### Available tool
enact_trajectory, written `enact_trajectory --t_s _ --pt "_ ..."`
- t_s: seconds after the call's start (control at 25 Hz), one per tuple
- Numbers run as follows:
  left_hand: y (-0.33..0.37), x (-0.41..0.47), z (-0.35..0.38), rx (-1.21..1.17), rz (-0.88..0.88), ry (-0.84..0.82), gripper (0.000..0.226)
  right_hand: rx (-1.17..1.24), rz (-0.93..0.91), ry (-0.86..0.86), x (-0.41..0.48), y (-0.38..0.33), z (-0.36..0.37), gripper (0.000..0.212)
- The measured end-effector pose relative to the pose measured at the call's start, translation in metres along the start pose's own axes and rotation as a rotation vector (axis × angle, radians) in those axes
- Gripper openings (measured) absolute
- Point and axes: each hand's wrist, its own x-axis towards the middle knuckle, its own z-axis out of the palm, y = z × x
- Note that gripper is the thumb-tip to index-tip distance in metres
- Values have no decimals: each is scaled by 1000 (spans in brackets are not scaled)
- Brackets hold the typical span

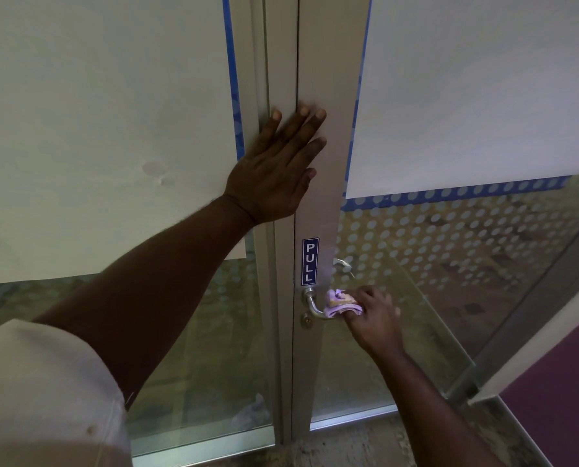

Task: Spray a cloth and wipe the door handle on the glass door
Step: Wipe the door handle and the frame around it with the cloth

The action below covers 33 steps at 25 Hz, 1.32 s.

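The glass door's metal frame (328,96) runs down the middle of the head view. A curved silver door handle (311,303) juts out just below a blue PULL sign (310,261). My right hand (375,318) grips a bunched lilac cloth (342,303) and presses it around the handle's free end, hiding that part. My left hand (278,170) lies flat with fingers spread against the frame, well above the handle. No spray bottle is in view.
A round keyhole (306,321) sits under the handle. White paper sheets (466,89) cover the upper glass on both sides. The dotted lower glass pane (433,247) shows a second handle behind it. A purple wall (557,399) stands at lower right.
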Motion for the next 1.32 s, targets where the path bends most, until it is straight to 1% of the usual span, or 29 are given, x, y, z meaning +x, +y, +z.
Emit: enact_trajectory --t_s 0.12,0.28,0.6,0.76,0.84,0.92,1.0,1.16,1.32 --pt "1 0 0 -18 -7 14 50 -180 -76 -99 9 -17 4 55" --pt "0 -1 -1 -34 1 14 50 -248 -138 -188 21 -38 11 54" --pt "0 -1 -1 -43 1 14 51 -371 -114 -239 35 -54 15 46" --pt "-1 0 -2 -46 9 -8 51 -396 -55 -260 41 -59 17 44" --pt "0 0 -3 -48 10 -7 50 -378 -39 -232 39 -60 17 43" --pt "0 -1 -2 -46 14 -8 50 -325 -66 -147 32 -57 17 42" --pt "0 -1 -2 -47 11 -4 51 -273 -120 -82 26 -52 17 39" --pt "0 -1 -3 -64 7 -6 50 -221 -254 -34 27 -59 13 40" --pt "0 -1 -4 -69 -5 -15 49 -152 -349 150 40 -81 0 36"
